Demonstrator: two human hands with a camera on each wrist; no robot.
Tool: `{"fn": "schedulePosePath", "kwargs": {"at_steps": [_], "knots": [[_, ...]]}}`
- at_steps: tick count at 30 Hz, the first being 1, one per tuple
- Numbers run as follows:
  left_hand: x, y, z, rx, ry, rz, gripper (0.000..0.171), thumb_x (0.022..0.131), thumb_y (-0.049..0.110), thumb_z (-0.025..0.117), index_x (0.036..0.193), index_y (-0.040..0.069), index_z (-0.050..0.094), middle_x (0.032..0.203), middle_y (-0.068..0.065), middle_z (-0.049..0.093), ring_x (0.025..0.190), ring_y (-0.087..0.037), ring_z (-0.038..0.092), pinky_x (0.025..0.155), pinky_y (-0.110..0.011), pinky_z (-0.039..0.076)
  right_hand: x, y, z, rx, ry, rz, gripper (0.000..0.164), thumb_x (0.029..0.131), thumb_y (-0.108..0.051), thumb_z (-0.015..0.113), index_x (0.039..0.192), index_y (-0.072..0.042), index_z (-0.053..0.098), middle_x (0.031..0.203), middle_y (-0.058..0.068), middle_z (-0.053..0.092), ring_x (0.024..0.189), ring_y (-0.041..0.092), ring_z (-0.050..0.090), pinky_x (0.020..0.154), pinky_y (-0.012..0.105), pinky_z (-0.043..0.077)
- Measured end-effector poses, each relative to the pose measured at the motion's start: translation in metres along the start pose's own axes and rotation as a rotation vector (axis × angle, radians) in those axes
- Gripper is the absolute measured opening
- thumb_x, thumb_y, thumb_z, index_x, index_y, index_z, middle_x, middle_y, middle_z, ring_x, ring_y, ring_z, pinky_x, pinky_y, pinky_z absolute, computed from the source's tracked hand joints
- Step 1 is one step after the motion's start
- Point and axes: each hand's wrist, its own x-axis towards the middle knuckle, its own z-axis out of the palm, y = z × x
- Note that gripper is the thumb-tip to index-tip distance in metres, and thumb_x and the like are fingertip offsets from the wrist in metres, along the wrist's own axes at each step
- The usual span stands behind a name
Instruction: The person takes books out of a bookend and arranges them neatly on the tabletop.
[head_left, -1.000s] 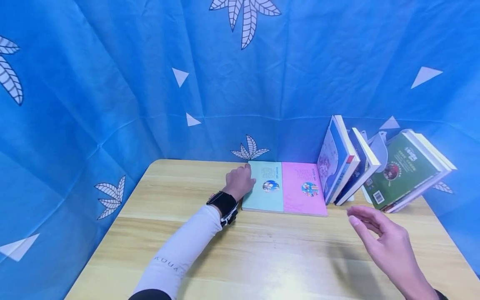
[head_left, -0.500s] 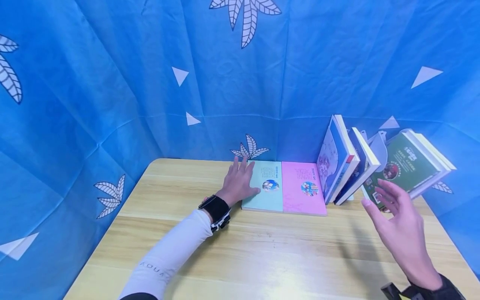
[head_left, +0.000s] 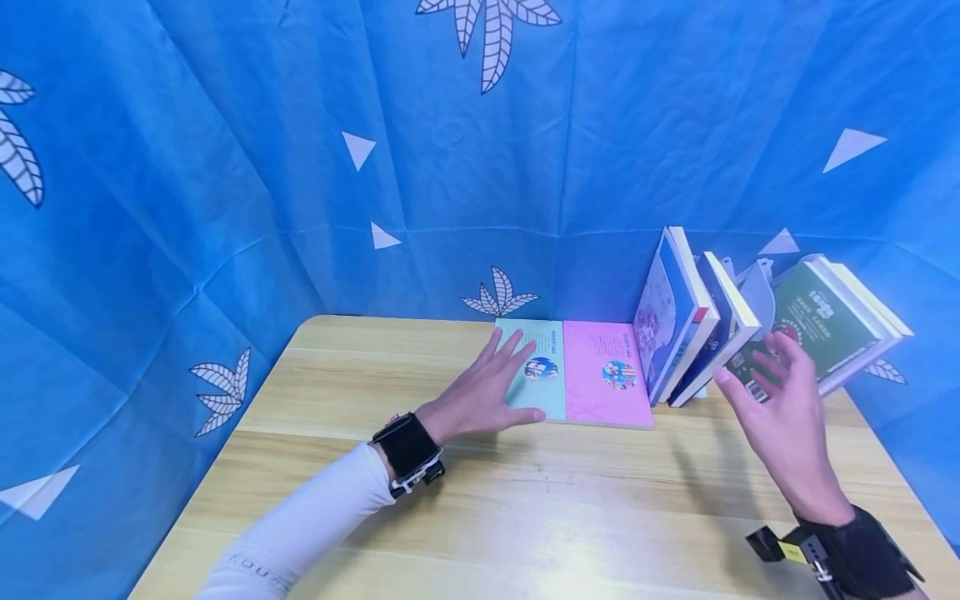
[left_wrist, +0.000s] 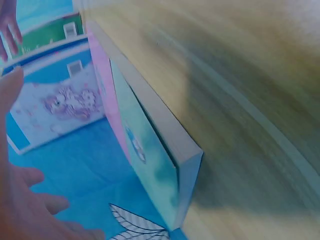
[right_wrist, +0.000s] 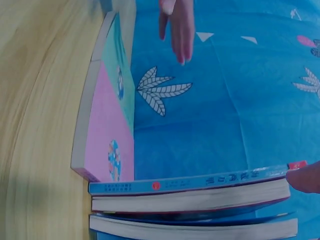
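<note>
My left hand [head_left: 480, 396] is spread over the left side of a mint-green book [head_left: 552, 398]; the left wrist view shows its fingers apart from the cover. A pink book [head_left: 606, 404] lies flat against the mint one's right side. My right hand [head_left: 783, 425], fingers loosely bent and holding nothing visible, is in front of the standing books. Nearest to it are a dark blue book [head_left: 723, 329] and a leaning green book [head_left: 832, 321], partly hidden behind its fingers. In the right wrist view, the thumb [right_wrist: 305, 178] appears close to a blue-spined book [right_wrist: 190, 182].
A book with a pale illustrated cover [head_left: 660, 321] leans at the left end of the standing row. White bookend-like plates [head_left: 757, 292] show between the books. Blue patterned cloth [head_left: 450, 183] hangs behind the wooden table [head_left: 360, 375].
My left hand has gone from curled at the mint book's left edge to spread, and come nearer. The right hand has moved up towards the standing books. The books look unmoved.
</note>
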Motion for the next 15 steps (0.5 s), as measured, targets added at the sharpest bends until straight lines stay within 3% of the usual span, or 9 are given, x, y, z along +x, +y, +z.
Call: {"fn": "schedulePosePath", "kwargs": {"at_steps": [2, 5, 12, 15], "knots": [[-0.008, 0.005, -0.002, 0.008, -0.007, 0.039, 0.107, 0.088, 0.075, 0.063, 0.168, 0.023, 0.014, 0.177, -0.005, 0.002, 0.164, -0.034, -0.004, 0.125, -0.068, 0.020, 0.003, 0.001, 0.000, -0.002, -0.005, 0.005, 0.087, 0.101, -0.031, 0.068, 0.167, -0.017, 0.013, 0.172, 0.017, 0.024, 0.147, 0.051, 0.040, 0.117, 0.063, 0.040], [-0.020, 0.012, -0.005, 0.032, -0.001, 0.102, 0.104, 0.090, 0.074, 0.061, 0.168, 0.024, 0.015, 0.177, -0.007, 0.009, 0.164, -0.035, 0.001, 0.125, -0.066, 0.025, 0.008, 0.002, 0.000, -0.011, -0.018, 0.003, 0.088, 0.101, -0.033, 0.068, 0.166, -0.011, 0.013, 0.170, 0.022, 0.024, 0.144, 0.055, 0.041, 0.110, 0.073, 0.039], [-0.045, 0.025, -0.014, 0.085, 0.056, 0.211, 0.102, 0.090, 0.071, 0.063, 0.168, 0.024, 0.016, 0.176, -0.004, 0.012, 0.164, -0.033, 0.005, 0.127, -0.062, 0.026, 0.019, 0.005, 0.001, -0.042, -0.058, 0.012, 0.090, 0.101, -0.039, 0.067, 0.164, -0.004, 0.015, 0.163, 0.032, 0.033, 0.136, 0.059, 0.048, 0.103, 0.073, 0.044], [-0.053, 0.030, -0.018, 0.110, 0.086, 0.252, 0.101, 0.090, 0.070, 0.065, 0.167, 0.022, 0.021, 0.176, -0.003, 0.014, 0.164, -0.031, 0.005, 0.129, -0.057, 0.023, 0.023, 0.007, 0.002, -0.044, -0.085, 0.028, 0.091, 0.101, -0.041, 0.067, 0.164, -0.003, 0.014, 0.159, 0.035, 0.038, 0.135, 0.058, 0.050, 0.103, 0.066, 0.048]]}}
